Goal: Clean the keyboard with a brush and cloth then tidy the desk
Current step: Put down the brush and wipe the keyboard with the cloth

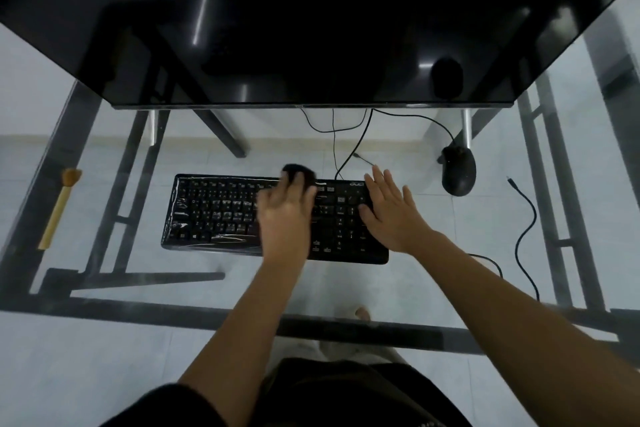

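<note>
A black keyboard (214,211) with a shiny plastic cover over its left part lies in the middle of the glass desk (104,350). My left hand (285,215) is blurred over the keyboard's middle and presses a dark cloth (299,174) against its far edge. Over the number pad my right hand (389,210) lies flat with straight, spread fingers. A brush (59,210) with a pale wooden handle and brown bristles rests alone at the desk's left side, far from both hands.
A large dark monitor (311,28) fills the back of the desk. A black mouse (459,173) sits right of the keyboard with its cable running back. A loose black cable (524,236) curls at the right. My legs show below the near desk edge.
</note>
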